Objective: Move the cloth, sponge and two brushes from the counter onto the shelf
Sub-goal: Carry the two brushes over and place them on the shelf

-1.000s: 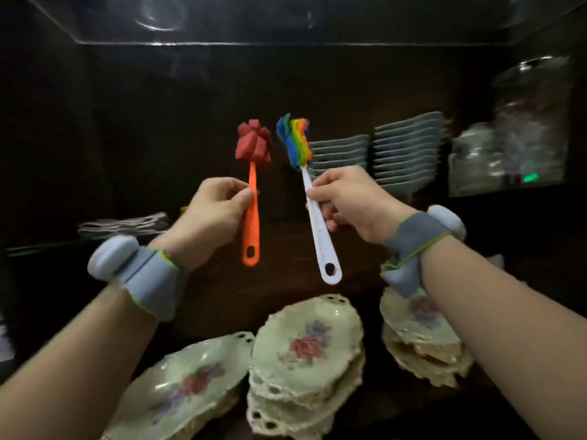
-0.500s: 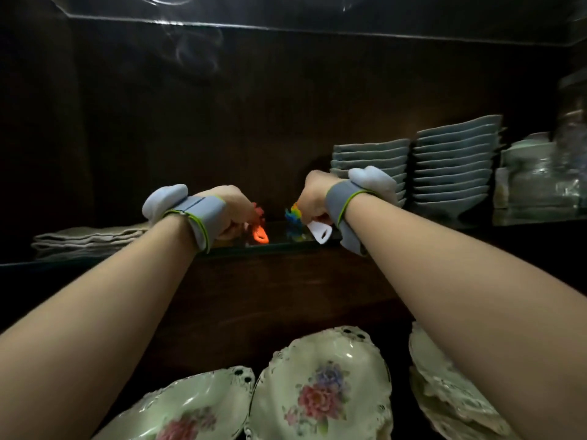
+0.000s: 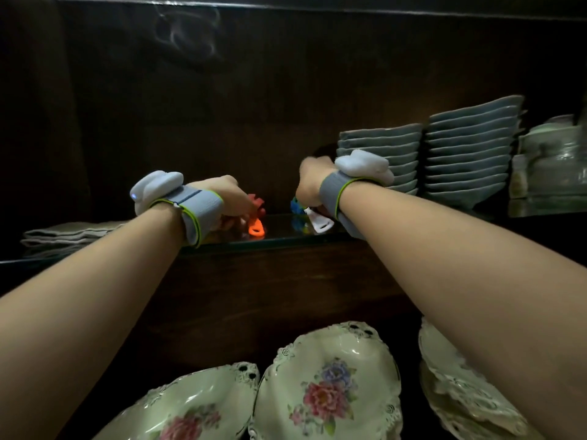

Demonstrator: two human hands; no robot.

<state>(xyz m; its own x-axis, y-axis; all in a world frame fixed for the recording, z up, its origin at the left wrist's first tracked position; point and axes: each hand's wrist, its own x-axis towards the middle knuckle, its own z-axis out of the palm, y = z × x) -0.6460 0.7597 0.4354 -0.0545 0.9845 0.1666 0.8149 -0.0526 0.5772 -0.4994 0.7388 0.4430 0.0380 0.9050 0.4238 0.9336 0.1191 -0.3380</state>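
Observation:
Both my hands reach onto the dark glass shelf (image 3: 279,238). My left hand (image 3: 230,201) is closed around the orange-handled brush (image 3: 255,228), whose red sponge head shows just past my fingers and whose handle end rests on the shelf. My right hand (image 3: 313,182) grips the white-handled brush (image 3: 319,220); its rainbow head peeks out low beside my wrist, and its handle end lies on the glass. A folded grey cloth (image 3: 70,233) lies on the shelf at the left. I see no sponge.
Two stacks of grey-blue square bowls (image 3: 467,154) stand on the shelf just right of my right hand, with glassware (image 3: 552,160) beyond. Below the shelf, floral plates (image 3: 327,385) sit in stacks. A wooden back wall closes the shelf.
A second ago I held both brushes upright in front of the shelf. Since then I have lowered them onto the glass shelf, and my hands have barely moved in the last half second.

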